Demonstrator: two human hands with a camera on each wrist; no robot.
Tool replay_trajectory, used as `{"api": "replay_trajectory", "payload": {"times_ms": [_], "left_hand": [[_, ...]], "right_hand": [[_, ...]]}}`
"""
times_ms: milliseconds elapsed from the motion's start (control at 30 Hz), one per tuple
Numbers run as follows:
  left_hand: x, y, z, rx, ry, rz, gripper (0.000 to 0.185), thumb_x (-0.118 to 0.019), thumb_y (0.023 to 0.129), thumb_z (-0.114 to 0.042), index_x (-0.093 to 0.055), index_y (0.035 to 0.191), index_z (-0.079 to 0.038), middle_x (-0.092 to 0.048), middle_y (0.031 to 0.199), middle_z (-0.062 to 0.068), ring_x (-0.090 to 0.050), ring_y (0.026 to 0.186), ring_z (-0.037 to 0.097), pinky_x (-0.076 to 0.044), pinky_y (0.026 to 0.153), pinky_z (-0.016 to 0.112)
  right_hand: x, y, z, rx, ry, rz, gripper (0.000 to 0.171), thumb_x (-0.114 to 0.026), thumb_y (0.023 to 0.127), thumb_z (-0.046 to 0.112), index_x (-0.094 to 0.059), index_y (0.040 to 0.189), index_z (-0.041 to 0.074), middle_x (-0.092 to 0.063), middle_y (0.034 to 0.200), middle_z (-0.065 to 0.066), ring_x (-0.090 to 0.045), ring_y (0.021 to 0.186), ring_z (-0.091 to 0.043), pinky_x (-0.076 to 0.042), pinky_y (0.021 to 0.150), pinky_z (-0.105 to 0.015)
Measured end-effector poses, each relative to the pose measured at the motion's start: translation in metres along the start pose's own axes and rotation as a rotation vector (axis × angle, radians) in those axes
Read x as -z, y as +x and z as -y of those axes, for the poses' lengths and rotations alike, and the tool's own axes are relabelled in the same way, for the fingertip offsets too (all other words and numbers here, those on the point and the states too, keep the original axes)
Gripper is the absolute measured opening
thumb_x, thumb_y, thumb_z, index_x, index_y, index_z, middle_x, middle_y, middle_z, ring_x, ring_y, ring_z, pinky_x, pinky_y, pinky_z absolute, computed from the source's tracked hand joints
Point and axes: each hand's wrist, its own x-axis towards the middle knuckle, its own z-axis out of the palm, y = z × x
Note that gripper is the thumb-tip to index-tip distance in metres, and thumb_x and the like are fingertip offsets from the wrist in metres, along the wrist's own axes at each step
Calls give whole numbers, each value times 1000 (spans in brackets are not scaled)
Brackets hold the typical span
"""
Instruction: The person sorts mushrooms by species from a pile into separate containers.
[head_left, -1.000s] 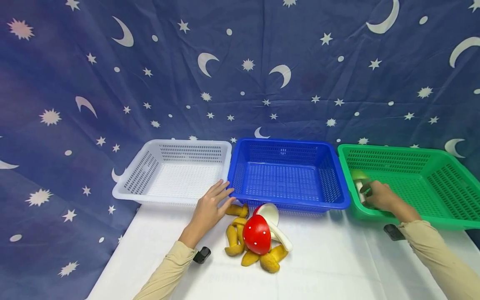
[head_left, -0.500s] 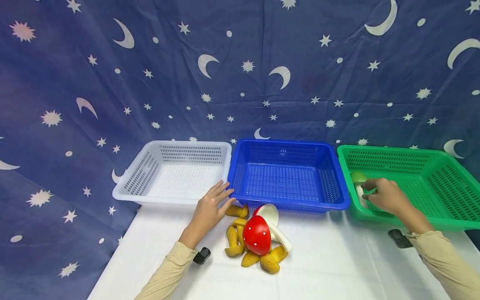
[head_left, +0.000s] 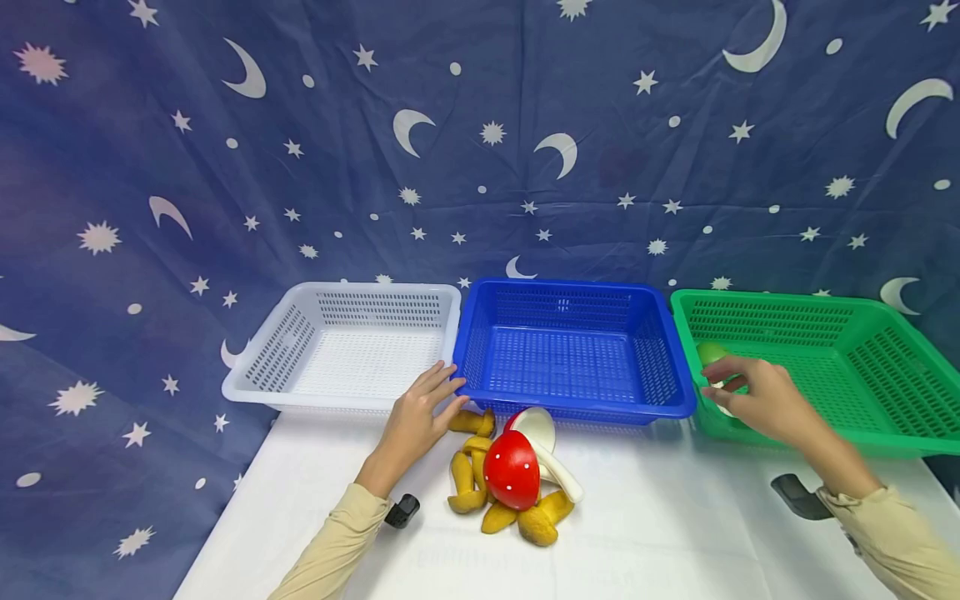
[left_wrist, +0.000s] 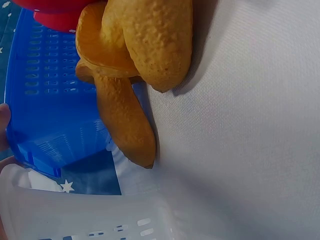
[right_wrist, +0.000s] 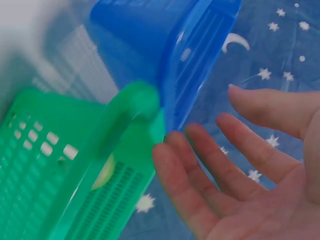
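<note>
My left hand point(head_left: 429, 402) rests flat on the white table, fingers straight, touching the corner between the white basket point(head_left: 375, 289) and the blue basket point(head_left: 570, 286). Just right of it lies a pile of yellow toy pieces point(head_left: 465, 487) with a red spotted mushroom point(head_left: 512, 471) and a white mushroom piece point(head_left: 542, 429). In the left wrist view the yellow pieces point(left_wrist: 150, 45) lie against the blue basket point(left_wrist: 50, 115). My right hand point(head_left: 746, 393) hovers, fingers spread and holding nothing, over the green basket's point(head_left: 825, 310) near left corner. A green mushroom point(head_left: 708, 352) lies inside that corner. The right wrist view shows the open palm point(right_wrist: 240, 165) beside the green rim point(right_wrist: 115, 120).
The three baskets stand side by side at the table's back edge, against a blue cloth with stars and moons point(head_left: 480, 150). The white and blue baskets hold nothing. Bare white tabletop point(head_left: 675, 533) stretches in front of the pile.
My right hand let go of the green mushroom, rose out of the green basket and opened its fingers. The left hand and the pile stayed put.
</note>
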Motion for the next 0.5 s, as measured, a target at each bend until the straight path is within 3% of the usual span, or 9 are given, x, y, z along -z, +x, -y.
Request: {"api": "replay_trajectory", "payload": {"times_ms": [500], "left_hand": [[0,-1,2,-19,-6,-10,28,-71,85,-19,-70,108,-4,-61,122,17,-50,122,35,-44,97,44]], "right_hand": [[-23,-9,47,127,41,34,18,-71,83,10,-68,100,3,-68,96,-9,-65,77,-19,-50,57,-24]]}}
